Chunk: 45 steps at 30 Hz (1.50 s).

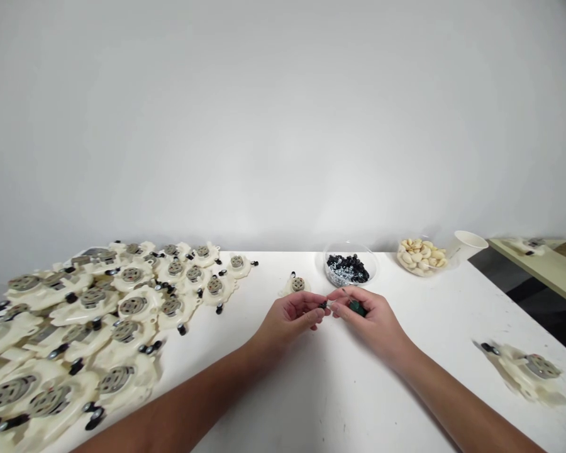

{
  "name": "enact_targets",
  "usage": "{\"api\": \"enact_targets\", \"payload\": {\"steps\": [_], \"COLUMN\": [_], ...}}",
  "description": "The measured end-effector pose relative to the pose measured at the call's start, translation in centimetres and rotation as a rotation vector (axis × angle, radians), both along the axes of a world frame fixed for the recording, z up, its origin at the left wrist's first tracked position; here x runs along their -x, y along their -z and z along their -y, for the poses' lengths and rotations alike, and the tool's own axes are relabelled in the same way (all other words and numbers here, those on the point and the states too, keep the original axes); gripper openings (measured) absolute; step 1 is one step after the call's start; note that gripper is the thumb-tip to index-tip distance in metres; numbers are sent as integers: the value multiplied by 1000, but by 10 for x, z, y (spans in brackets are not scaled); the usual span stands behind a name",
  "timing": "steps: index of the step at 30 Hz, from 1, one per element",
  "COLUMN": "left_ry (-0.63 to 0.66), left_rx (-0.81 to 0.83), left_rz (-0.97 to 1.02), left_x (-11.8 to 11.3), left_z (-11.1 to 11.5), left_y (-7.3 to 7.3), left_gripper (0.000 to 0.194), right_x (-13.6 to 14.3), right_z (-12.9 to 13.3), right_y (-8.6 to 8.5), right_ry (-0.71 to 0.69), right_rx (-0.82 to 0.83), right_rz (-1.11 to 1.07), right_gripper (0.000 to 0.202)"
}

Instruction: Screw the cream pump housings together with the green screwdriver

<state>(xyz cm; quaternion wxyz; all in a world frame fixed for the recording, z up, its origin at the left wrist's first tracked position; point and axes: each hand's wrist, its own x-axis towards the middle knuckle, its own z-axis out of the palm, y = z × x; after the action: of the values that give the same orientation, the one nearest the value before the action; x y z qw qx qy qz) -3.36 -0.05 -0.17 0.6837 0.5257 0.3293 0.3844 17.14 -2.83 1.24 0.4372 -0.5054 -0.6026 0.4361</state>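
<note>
My left hand (298,313) is closed, thumb and fingertips pinching a small black part (323,305). Facing it, my right hand (365,309) is closed around a dark green object (357,307), mostly hidden in the palm, so its kind is unclear. The fingertips of both hands almost meet, with a small pale piece between them that is too tiny to name. Just behind my left hand lies a cream plastic housing with a round grey motor (298,285). Beyond my right hand stands a clear bowl (327,277) of small black and metallic parts.
Many similar cream motor housings (133,306) are piled across the left of the white table (349,390). One more housing (531,371) lies at the right. A clear container of cream-coloured pieces (422,257) and a white cup (466,245) stand at the back right, near a greenish shelf (547,270).
</note>
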Motion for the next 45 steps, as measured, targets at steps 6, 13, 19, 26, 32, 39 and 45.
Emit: {"api": "enact_targets", "payload": {"steps": [6,13,19,26,32,39,45], "left_ry": [38,14,-1,-6,23,5,11], "left_rx": [1,23,42,21,-12,37,44], "left_rz": [-24,-10,-31,-42,-76,-67,-48], "left_x": [2,1,1,1,1,2,0], "left_z": [-1,0,0,-1,2,1,0], "left_y": [1,1,1,2,-1,-4,0], "left_gripper": [33,32,34,35,36,35,37], "right_x": [0,2,4,2,1,5,6], "right_z": [1,0,-1,-4,-4,2,6], "right_y": [2,5,11,10,-1,1,5], "right_ry": [-15,-65,-98,-86,-84,19,59], "right_rx": [-2,55,148,129,60,-7,-50], "right_rz": [-11,-64,-181,-168,-144,-57,2], "right_gripper": [21,24,28,27,23,19,20]}}
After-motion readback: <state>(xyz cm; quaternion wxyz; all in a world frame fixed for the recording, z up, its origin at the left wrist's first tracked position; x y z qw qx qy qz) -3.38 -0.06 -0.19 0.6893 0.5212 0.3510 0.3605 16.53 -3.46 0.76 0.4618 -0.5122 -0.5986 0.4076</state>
